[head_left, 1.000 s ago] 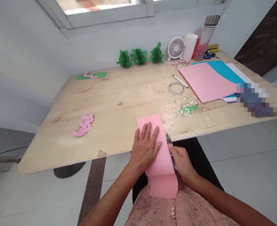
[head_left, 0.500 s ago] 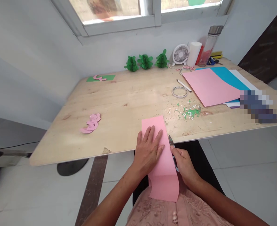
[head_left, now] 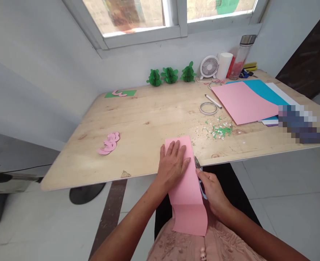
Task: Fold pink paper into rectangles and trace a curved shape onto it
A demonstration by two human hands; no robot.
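At the near edge of the bench (head_left: 143, 159), pink paper (head_left: 187, 192) overhangs.
Its sagging end could crease against the clothing (head_left: 173, 246); the right hand (head_left: 213, 188) grips scissors (head_left: 197, 163), whose tip could nick the paper if the flat, unclenched left hand (head_left: 173, 166) slips. Beyond lie scraps (head_left: 222, 131).

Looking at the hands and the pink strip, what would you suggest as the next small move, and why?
I would probably have the left hand slide the pink strip a little farther onto the table: its lower part hangs past the near edge and bends, while there seems to be room beyond its far end. The right hand holds the scissors beside the strip.
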